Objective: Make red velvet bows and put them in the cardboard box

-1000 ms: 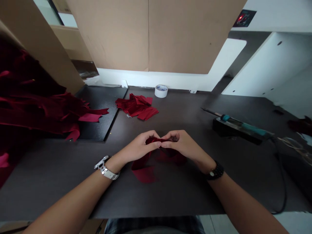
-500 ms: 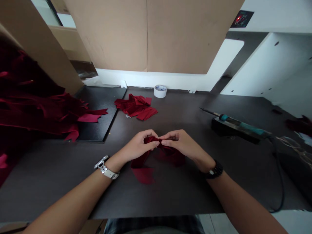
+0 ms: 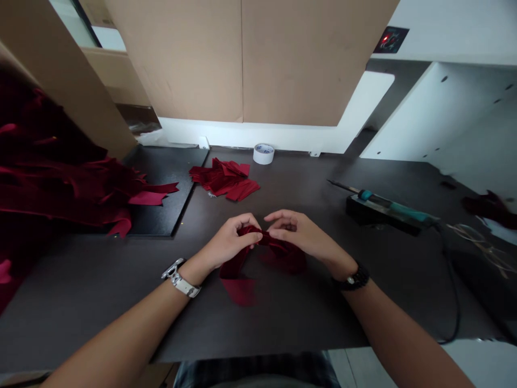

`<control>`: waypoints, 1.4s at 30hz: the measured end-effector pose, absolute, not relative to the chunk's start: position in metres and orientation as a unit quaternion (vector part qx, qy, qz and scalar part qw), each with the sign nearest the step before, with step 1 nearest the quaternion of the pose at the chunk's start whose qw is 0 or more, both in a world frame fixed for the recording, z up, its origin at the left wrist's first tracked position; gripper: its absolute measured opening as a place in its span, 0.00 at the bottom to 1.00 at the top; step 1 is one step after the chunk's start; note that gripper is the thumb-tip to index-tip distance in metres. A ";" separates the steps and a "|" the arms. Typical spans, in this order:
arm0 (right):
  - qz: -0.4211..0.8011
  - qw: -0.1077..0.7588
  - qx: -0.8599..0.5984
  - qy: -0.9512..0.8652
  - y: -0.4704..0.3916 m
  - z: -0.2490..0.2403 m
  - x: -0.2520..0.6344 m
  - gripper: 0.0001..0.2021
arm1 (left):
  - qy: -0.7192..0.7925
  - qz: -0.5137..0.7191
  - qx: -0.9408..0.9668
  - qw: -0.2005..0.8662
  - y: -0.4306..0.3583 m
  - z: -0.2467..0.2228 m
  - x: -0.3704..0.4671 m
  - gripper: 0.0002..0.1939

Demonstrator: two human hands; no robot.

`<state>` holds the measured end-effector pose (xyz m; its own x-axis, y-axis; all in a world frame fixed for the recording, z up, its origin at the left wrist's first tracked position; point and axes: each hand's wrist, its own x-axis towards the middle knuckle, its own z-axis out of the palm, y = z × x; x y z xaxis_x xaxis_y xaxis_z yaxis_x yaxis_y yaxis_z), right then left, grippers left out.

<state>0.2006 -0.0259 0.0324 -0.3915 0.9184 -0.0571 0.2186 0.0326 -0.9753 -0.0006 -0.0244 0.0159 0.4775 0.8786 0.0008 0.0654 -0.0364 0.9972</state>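
A dark red velvet ribbon bow [image 3: 288,257] is between my hands above the dark table, with a loose tail hanging at its left. My left hand [image 3: 234,240] pinches it near its gathered middle, thumb in front and fingers curled behind. On its right side my right hand [image 3: 305,237] keeps the thumb and curled fingers against the ribbon, while the index finger is lifted off the middle. The palms hide part of the loops. Beyond my left hand lies a pile of short red ribbon pieces [image 3: 226,178].
At left, long red ribbons [image 3: 81,183] spill over a black board [image 3: 161,215]. A tape roll [image 3: 264,154] stands at the back. On the right, a soldering iron [image 3: 379,202] rests on a black box, its cable trailing near eyeglasses [image 3: 480,245]. Cardboard [image 3: 291,64] covers the back panel.
My right index finger has lifted away from the bow's middle, parting from the left fingertips. My left hand keeps its pinch. The view has shifted slightly.
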 end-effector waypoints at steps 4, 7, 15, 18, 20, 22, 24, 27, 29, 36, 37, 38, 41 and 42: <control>0.401 0.407 -0.478 -0.667 -0.044 0.059 0.225 0.15 | 0.386 0.346 0.634 0.574 -0.023 0.015 -0.001 0.06; 0.360 0.373 -0.540 -0.663 -0.075 0.064 0.256 0.17 | 0.392 0.348 0.632 0.571 -0.022 0.015 -0.002 0.06; 0.158 0.447 -0.780 -0.409 -0.118 -0.022 0.352 0.51 | 0.421 0.368 0.618 0.552 -0.023 0.017 -0.002 0.06; 0.163 0.504 -0.754 -0.388 -0.102 -0.025 0.365 0.51 | 0.437 0.370 0.603 0.556 -0.023 0.017 -0.001 0.07; 0.176 0.535 -0.709 -0.424 -0.087 -0.015 0.365 0.41 | 0.439 0.368 0.594 0.565 -0.022 0.016 -0.001 0.08; 0.199 0.553 -0.686 -0.429 -0.070 -0.005 0.363 0.32 | 0.436 0.364 0.593 0.571 -0.022 0.016 -0.001 0.09; 0.224 0.572 -0.694 -0.376 -0.053 -0.001 0.359 0.27 | 0.432 0.362 0.592 0.575 -0.023 0.016 -0.002 0.10; 0.217 0.606 -0.706 -0.295 -0.035 -0.005 0.355 0.27 | 0.432 0.363 0.588 0.580 -0.023 0.017 -0.001 0.10; 0.201 0.621 -0.707 -0.273 -0.028 -0.009 0.355 0.29 | 0.430 0.365 0.584 0.584 -0.024 0.018 -0.001 0.10; 0.287 0.677 -0.618 -0.278 -0.050 0.005 0.347 0.22 | 0.422 0.380 0.576 0.588 -0.023 0.015 0.000 0.09; 0.314 0.692 -0.584 -0.285 -0.060 0.009 0.340 0.20 | 0.421 0.384 0.576 0.586 -0.023 0.014 0.000 0.08; 0.315 0.712 -0.559 -0.285 -0.071 0.013 0.331 0.18 | 0.421 0.390 0.576 0.583 -0.022 0.014 0.000 0.08; 0.259 0.737 -0.555 -0.285 -0.108 0.017 0.294 0.20 | 0.427 0.409 0.565 0.575 -0.022 0.013 -0.001 0.07; 0.241 0.736 -0.570 -0.274 -0.121 0.014 0.282 0.23 | 0.431 0.414 0.558 0.576 -0.022 0.013 -0.001 0.07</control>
<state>0.2817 -0.1206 0.0144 0.7340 0.6669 0.1287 -0.0420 0.2337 -0.9714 -0.0007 -0.0221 0.0134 0.2863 0.9576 -0.0338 0.0036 0.0342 0.9994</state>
